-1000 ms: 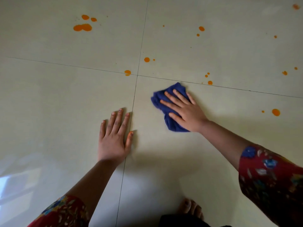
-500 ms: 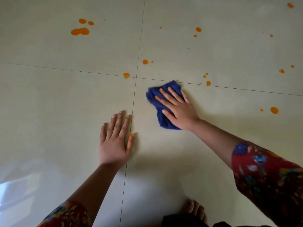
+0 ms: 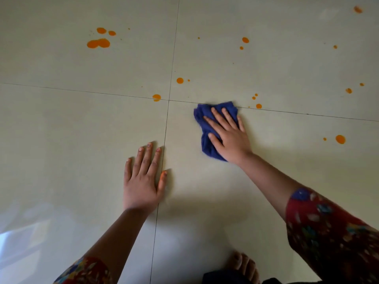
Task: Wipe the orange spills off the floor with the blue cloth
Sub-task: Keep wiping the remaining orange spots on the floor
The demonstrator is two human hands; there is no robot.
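Over the last second the blue cloth (image 3: 206,147) swings left toward the crossing of the grout lines and then back right and forward. Its far edge now lies on the cross line, near the small cluster of orange drops (image 3: 258,106) but not touching them. The right hand (image 3: 227,136) presses it flat to the floor (image 3: 61,140) with fingers straight and spread, not clenched around it. The left hand (image 3: 143,181) has not shifted – palm down, fingers extended, braced beside the lengthwise grout line. The tile under the cloth looks clean, so the near patch seems finished, yet the orange spills (image 3: 98,43) beyond the line are all unwiped – most of the job remains. No brand, label or writing is visible anywhere.
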